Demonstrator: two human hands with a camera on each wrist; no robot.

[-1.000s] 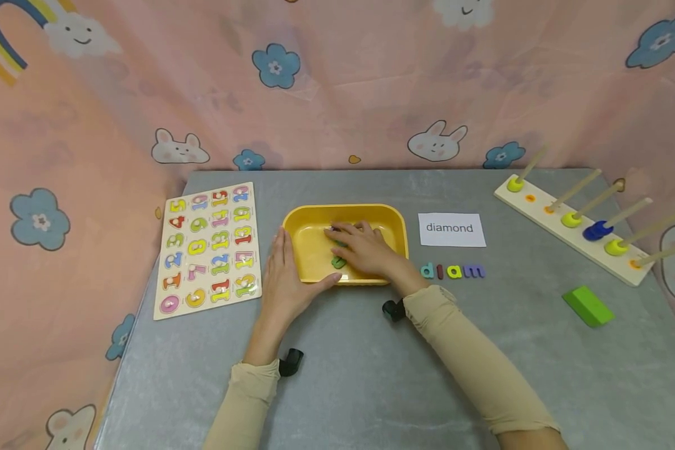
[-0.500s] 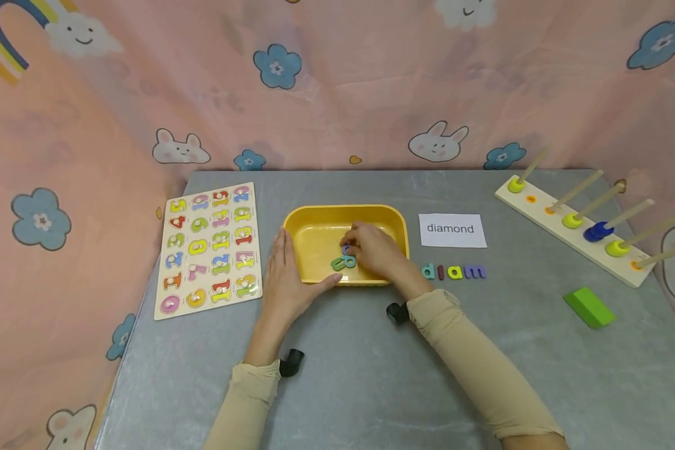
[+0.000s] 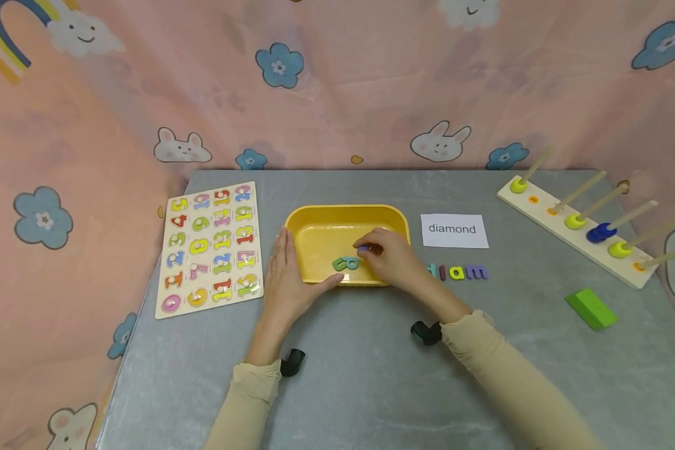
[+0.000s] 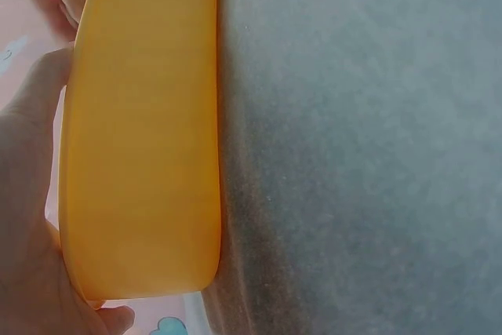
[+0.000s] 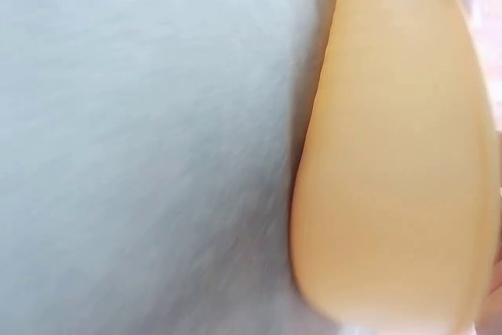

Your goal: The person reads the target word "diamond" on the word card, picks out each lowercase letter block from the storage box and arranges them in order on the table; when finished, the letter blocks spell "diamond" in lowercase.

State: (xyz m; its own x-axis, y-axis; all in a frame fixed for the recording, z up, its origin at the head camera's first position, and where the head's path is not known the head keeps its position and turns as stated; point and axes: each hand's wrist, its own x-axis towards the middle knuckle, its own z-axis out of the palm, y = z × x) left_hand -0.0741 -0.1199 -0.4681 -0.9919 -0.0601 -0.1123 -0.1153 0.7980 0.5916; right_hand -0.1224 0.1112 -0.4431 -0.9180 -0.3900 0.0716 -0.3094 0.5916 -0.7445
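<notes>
Pinching a small purple piece point(image 3: 363, 249), likely a letter, between thumb and fingers, a person's right hand point(image 3: 396, 259) works over the right half of a yellow tray point(image 3: 317, 240). The piece's long axis cannot be made out, nor whether it is clear of the tray's floor. To its right, outside the tray, a letter row point(image 3: 457, 273) runs left to right: d, i, a and a purple m at the far end, the d partly covered by the right forearm. The right hand is the nearer to that row; the left hand point(image 3: 287, 272) lies across the tray, its straight fingers against the left side and its thumb at the near rim, grasping no loose piece.

Inside the tray, a green letter point(image 3: 338, 264) and a blue letter point(image 3: 351, 263) lie side by side near the front wall, just left of the right hand. A white card point(image 3: 454, 230) printed "diamond" lies just beyond the row. Farther right are a peg stand point(image 3: 582, 237) with yellow and blue rings and a green block point(image 3: 592, 309); left of the tray, a number board point(image 3: 209, 250) carries colored numerals, all on a gray table point(image 3: 360, 375).
</notes>
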